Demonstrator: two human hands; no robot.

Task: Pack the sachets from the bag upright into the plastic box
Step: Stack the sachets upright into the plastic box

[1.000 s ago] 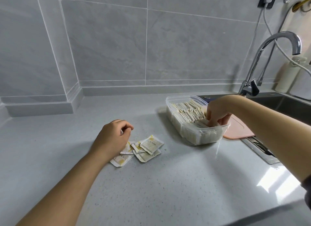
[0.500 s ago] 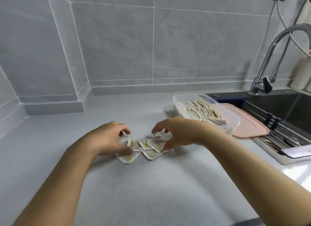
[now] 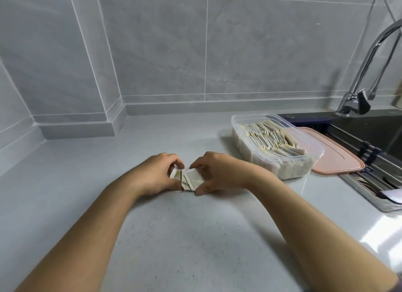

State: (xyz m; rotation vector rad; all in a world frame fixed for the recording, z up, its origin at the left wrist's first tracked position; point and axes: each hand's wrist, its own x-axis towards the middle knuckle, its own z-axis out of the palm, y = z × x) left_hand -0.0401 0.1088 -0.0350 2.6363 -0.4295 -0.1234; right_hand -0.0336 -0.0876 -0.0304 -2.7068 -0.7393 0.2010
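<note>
1. While meeting mid-surface, left hand [image 3: 156, 174] and right hand [image 3: 219, 174] both pinch one bunch of loose sachets [image 3: 191, 179] with curled fingers, low against the surface [image 3: 174, 237].
2. Plastic box [image 3: 291, 172] stands farther right, apart from the hands; packed sachets [image 3: 267, 137] stand upright inside.
3. Pink lid [image 3: 339, 161] lies just right of the box.

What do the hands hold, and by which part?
The left hand and right hand pinch a bunch of sachets between them, each by the edges on its own side.
</note>
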